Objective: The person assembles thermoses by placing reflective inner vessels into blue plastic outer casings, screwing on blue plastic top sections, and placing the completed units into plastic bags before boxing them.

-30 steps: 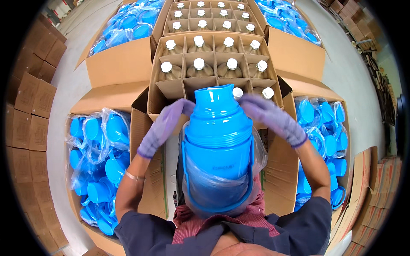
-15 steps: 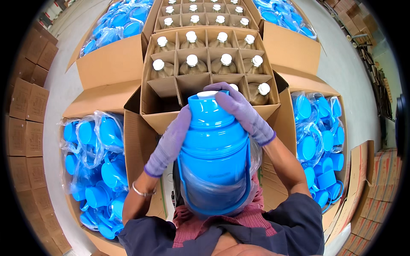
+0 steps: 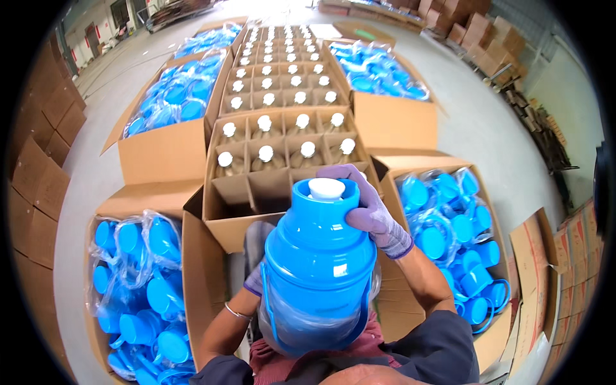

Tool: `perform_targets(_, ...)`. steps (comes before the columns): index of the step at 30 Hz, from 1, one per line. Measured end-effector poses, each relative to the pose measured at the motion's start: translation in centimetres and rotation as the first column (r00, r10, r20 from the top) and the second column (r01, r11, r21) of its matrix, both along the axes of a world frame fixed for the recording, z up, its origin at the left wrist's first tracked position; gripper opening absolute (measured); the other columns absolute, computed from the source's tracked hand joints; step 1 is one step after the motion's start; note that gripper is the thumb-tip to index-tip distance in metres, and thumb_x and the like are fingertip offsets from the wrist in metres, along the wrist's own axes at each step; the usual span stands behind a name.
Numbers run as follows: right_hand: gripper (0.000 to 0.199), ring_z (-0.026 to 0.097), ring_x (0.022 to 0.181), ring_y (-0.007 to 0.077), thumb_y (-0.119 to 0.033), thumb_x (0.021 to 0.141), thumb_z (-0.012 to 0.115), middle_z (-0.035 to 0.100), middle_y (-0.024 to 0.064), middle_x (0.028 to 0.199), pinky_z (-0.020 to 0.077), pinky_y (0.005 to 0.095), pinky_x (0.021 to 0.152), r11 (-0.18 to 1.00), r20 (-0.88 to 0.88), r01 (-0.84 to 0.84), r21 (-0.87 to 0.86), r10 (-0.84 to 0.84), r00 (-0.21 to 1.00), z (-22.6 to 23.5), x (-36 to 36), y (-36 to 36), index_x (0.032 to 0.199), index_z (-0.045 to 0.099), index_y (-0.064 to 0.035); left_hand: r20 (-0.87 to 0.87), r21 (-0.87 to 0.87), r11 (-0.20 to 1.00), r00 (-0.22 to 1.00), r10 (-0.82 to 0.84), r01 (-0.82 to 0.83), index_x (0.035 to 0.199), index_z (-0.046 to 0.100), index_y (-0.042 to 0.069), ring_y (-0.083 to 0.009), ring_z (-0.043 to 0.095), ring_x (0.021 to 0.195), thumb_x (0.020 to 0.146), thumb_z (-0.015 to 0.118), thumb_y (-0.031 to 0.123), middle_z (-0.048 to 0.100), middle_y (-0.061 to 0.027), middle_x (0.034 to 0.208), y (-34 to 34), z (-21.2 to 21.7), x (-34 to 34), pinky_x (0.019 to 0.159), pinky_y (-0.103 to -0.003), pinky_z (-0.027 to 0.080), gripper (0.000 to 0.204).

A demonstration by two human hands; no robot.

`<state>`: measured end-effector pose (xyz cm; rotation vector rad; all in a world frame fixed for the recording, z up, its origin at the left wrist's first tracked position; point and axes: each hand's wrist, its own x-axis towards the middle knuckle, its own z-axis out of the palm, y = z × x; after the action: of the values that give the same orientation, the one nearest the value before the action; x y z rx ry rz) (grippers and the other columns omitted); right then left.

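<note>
The right hand [image 3: 370, 215] grasps the blue vacuum flask [image 3: 319, 256]; I cannot tell the grip of the left hand [image 3: 255, 280]; cartons [image 3: 575, 263] bear seemingly illegible red print.

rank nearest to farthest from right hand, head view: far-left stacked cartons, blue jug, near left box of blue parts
1. Blue jug, against the right hand
2. Box of blue parts, near left
3. Stacked cartons, far left

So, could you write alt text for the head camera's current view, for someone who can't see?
A person's gloved right hand holds the top of a blue container with a white cap in its mouth; the left hand is mostly hidden beside it. Ahead, a divided carton holds white-capped bottles, flanked by open boxes of blue plastic parts.
</note>
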<state>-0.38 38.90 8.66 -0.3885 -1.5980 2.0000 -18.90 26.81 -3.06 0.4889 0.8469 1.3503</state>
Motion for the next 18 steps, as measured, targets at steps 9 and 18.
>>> perform_targets(9, 0.063, 0.057, 0.108, 0.0167, -0.041, 0.086, 0.073, 0.059, 0.0098, 0.120, 0.0480, 0.0328, 0.095, 0.806, 0.341, 0.553, 0.212, -0.592, 0.731, 0.1, 7.5, -2.1, 0.130, 0.051, -0.0025, -0.365, 0.041, 0.926, 0.868, -0.336, 0.376, 0.123, 0.064, 0.001, -0.0116, 0.064, 0.098, 0.096, 0.064, 0.022, 0.068, -0.0036, 0.108, -8.1, 11.0, 3.4, 0.088, -0.029, 0.052, 0.034)
perform_targets(18, 0.069, 0.056, 0.121, 0.0235, -0.042, 0.085, 0.073, 0.055, 0.0137, 0.136, 0.0422, 0.0353, 0.103, 0.760, 0.320, -0.029, 0.649, -0.239, 0.917, 7.3, 9.2, -2.4, 0.140, 0.052, -0.0055, -0.794, 0.274, 0.776, 0.588, -0.151, 0.569, 0.111, 0.068, -0.001, -0.0117, 0.066, 0.084, 0.095, 0.066, 0.016, 0.069, -0.0049, 0.098, -9.7, 8.9, 6.4, 0.078, -0.027, 0.054, 0.024)
